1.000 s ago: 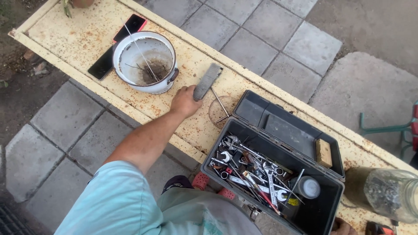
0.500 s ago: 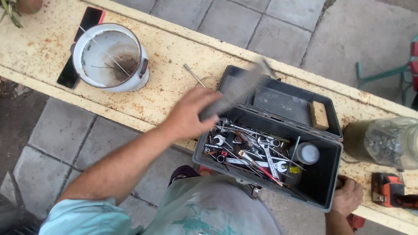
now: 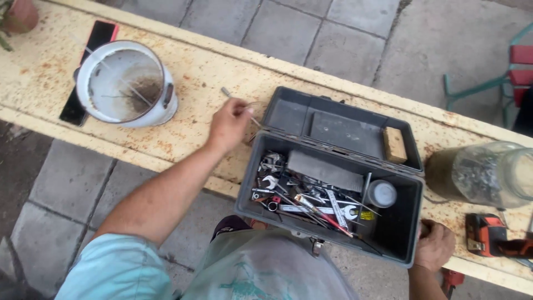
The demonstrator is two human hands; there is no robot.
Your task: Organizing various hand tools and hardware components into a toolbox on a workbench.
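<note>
My left hand point(image 3: 226, 125) reaches over the yellow rust-stained bench point(image 3: 211, 66) and pinches a thin metal rod point(image 3: 229, 94) lying just left of the open grey toolbox point(image 3: 402, 236). A flat grey block point(image 3: 325, 170) lies inside the box on top of several wrenches and screwdrivers point(image 3: 311, 203). My right hand point(image 3: 436, 244) sits at the bench's front edge, fingers curled on it, touching the toolbox's right front corner.
A white enamel pot point(image 3: 166, 108) with thin rods inside stands at the left, on a black slab with a red edge point(image 3: 99, 34). A small wooden block point(image 3: 395, 144) sits in the toolbox lid. A glass jar point(image 3: 483, 173) and an orange power tool point(image 3: 487, 236) are at the right. Paving stones lie below.
My left hand carried the flat grey block from the bench into the toolbox, let it go, then moved back left to the thin rod. The right hand stayed at the bench edge.
</note>
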